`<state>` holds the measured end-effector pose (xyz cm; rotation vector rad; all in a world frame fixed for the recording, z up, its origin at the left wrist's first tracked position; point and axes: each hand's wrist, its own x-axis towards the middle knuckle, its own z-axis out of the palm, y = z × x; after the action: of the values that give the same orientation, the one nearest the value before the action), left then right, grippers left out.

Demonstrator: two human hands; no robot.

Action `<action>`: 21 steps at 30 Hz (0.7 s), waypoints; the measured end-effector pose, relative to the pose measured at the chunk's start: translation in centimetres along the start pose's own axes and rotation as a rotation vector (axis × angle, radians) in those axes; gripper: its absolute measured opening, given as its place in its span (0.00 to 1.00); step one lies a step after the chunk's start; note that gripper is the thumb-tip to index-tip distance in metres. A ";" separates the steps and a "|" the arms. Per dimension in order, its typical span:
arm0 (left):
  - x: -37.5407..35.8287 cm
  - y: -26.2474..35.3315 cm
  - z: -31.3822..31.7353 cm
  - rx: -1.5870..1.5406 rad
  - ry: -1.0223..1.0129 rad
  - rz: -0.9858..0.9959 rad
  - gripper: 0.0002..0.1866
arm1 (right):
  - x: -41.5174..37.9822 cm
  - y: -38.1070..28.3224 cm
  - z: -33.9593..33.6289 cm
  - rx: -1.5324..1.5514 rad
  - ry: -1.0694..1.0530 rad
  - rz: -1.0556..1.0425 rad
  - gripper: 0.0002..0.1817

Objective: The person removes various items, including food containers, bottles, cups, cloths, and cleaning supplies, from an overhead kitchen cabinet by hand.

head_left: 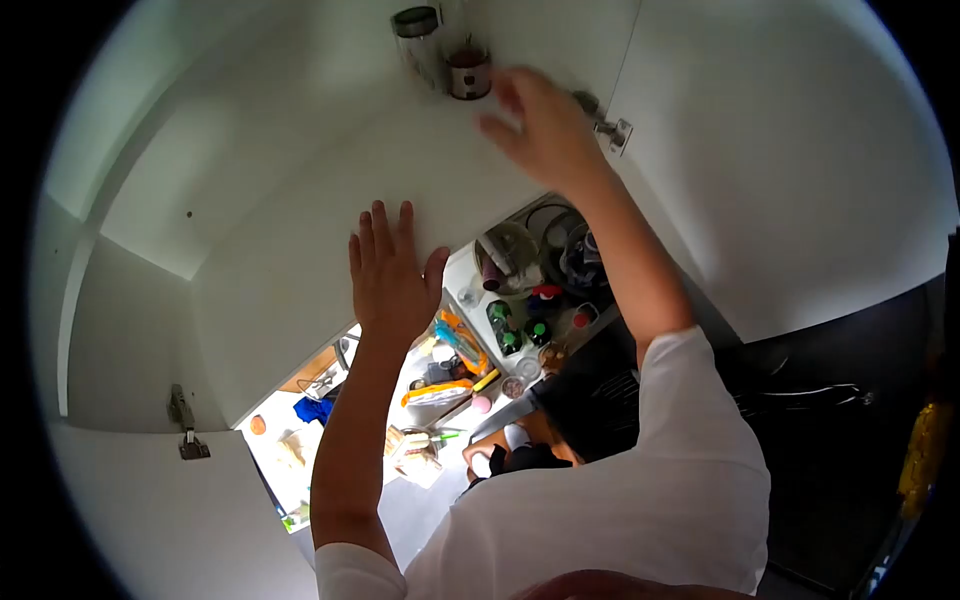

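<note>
The person stood at an open wall cupboard, both arms raised. The left hand point(388, 272) lay flat against the underside of the cupboard shelf point(300, 200), fingers spread and its grip released, holding nothing. The right hand point(535, 125) reached up to the far edge of the shelf, fingers loosely open and blurred; it was just beside a small dark-lidded jar point(468, 70) but did not appear to have closed on it. A taller glass jar point(420, 40) stood touching or very near the small one, toward the back edge.

Below, the counter point(400, 500) was crowded: green-capped bottles point(508, 330), a glass bowl point(505, 255), an orange-rimmed item point(460, 345) and assorted packets.

As a judgement, the risk lay in the reach. The right hand worked at full stretch, so a clumsy nudge could tip the small jar into its taller neighbour or off the shelf edge, dropping glass onto the cluttered counter. The cupboard door hinge point(610, 128) sat close to the wrist and could catch it.

No brand, label or writing could be read; everything was too small or blurred.
</note>
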<state>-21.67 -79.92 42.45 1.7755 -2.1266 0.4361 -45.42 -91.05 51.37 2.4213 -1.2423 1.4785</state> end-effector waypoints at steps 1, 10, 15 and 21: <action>0.0 0.0 0.0 -0.002 -0.009 -0.006 0.37 | 3.0 0.6 0.6 -0.145 0.149 -0.097 0.28; -0.3 -0.4 -0.5 -0.071 -0.017 -0.021 0.38 | 18.8 6.5 7.8 -0.350 0.014 -0.125 0.43; -0.4 -0.6 -0.2 -0.072 0.003 -0.024 0.38 | 20.0 5.5 7.9 -0.535 -0.011 -0.044 0.44; -0.4 -0.5 0.0 -0.058 0.021 -0.034 0.39 | 18.4 2.4 3.8 -0.404 -0.315 0.183 0.41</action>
<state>-21.11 -79.64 42.23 1.7651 -2.0701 0.3792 -40.12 -105.42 62.45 2.3629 -1.6702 0.7818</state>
